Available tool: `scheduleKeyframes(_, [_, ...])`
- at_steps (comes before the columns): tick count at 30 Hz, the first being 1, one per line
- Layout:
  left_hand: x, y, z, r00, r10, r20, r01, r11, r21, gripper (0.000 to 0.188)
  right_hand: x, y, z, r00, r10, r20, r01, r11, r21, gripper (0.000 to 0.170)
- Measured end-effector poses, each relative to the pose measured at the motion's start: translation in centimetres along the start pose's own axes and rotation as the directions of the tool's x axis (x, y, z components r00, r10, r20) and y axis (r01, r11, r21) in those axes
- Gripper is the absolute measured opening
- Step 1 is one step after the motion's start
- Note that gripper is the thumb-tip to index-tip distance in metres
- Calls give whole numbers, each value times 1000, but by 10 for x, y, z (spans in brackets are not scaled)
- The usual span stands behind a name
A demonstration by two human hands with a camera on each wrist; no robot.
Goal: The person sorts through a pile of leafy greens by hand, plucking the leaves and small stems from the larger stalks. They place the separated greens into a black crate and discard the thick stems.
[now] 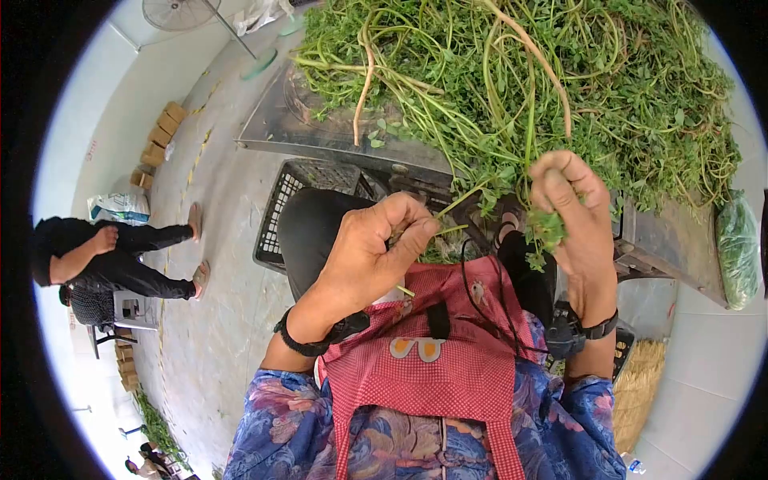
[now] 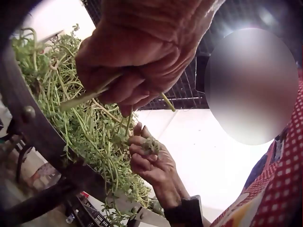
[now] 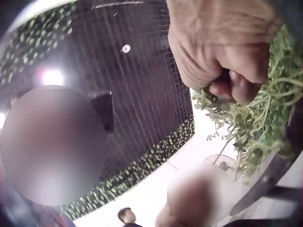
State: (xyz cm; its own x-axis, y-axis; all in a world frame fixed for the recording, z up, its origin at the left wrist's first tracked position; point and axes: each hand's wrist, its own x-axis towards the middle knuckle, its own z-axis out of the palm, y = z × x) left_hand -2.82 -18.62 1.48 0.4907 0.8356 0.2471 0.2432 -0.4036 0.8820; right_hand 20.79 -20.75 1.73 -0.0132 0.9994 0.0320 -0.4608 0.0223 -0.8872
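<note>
Green stems stick out of the left hand, whose fingers and thumb are curled round them above the red apron. In the left wrist view a thick stem passes through the left hand. To the right, the right hand pinches a small leafy sprig beside the edge of the plant heap. The right wrist view has the right hand with curled fingers and leaves just below them. A large heap of leafy stems covers much of the table.
The metal table edge runs in front of the knees. Below it stands a black crate. A plastic-wrapped green bundle lies at the table's right end. Another person is at the left, near cardboard boxes.
</note>
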Motion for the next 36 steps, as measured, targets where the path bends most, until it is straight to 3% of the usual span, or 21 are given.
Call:
scheduleKeyframes(1, [0,0,1,1000,13,-14,-14,1000,-20,8,2,2,4,967,-245,66,250,871,-422,17])
scheduleKeyframes(2, [1,1,0,1000,17,-14,-18,1000,-19,8,5,2,8,877,-424,227,440,516,-735,20])
scheduleKeyframes(3, [0,3,-2,998,-61,30,62,997,-38,9,2,0,13,914,-336,227,374,480,-794,35])
scheduleKeyframes(4, [0,5,-3,987,-140,74,144,988,-53,11,1,2,17,912,-339,231,378,476,-794,35])
scheduleKeyframes(6, [-1,9,-4,986,-145,86,150,987,-57,11,5,10,21,842,-337,422,494,166,-853,35])
scheduleKeyframes(11, [0,4,-5,997,-66,38,72,985,-154,12,7,12,22,820,-275,501,543,99,-834,21])
scheduleKeyframes(17, [-2,7,-17,999,-36,15,36,999,-24,12,2,5,29,824,-181,538,550,23,-835,19])
scheduleKeyframes(18, [-2,8,-17,999,-33,7,33,999,-23,12,4,7,30,819,-181,544,556,20,-831,19])
scheduleKeyframes(20, [-3,11,-15,1000,-6,4,6,1000,20,11,8,14,34,813,-370,450,543,201,-815,12])
scheduleKeyframes(21, [-3,15,-18,1000,-4,3,4,1000,20,11,9,10,38,812,-371,451,544,199,-815,12])
scheduleKeyframes(23, [-5,22,-30,997,-14,-73,16,1000,24,14,7,-4,48,947,-299,120,300,682,-667,8])
scheduleKeyframes(24, [-8,16,-38,997,-15,-74,16,1000,21,14,8,-15,46,974,-138,-178,82,954,-287,11])
scheduleKeyframes(26, [-17,-6,-60,942,8,-335,16,997,71,16,16,-37,11,975,-220,12,208,936,285,15])
scheduleKeyframes(27, [-21,-15,-73,911,-64,-407,93,994,52,17,14,-40,13,975,-220,16,207,937,283,15])
scheduleKeyframes(29, [-30,-43,-102,832,-148,-535,188,982,21,19,10,-44,19,989,-133,69,61,777,627,23])
scheduleKeyframes(30, [-36,-63,-116,789,-155,-595,201,979,12,20,12,-39,20,988,-134,73,59,776,628,23])
scheduleKeyframes(31, [-42,-80,-129,787,-150,-598,199,980,16,20,16,-30,20,975,-128,183,-14,783,622,25])
scheduleKeyframes(32, [-48,-97,-140,746,-272,-608,351,936,12,19,19,-23,20,949,-120,290,-86,790,607,27])
scheduleKeyframes(33, [-54,-114,-149,685,-388,-617,496,868,4,21,20,-21,22,949,-120,293,-88,790,607,27])
scheduleKeyframes(34, [-57,-129,-155,683,-389,-619,497,868,4,21,21,-19,24,962,-84,258,-93,791,605,30])
scheduleKeyframes(36, [-59,-153,-159,714,-396,-577,654,673,347,27,21,-15,26,984,-14,179,-98,792,602,35])
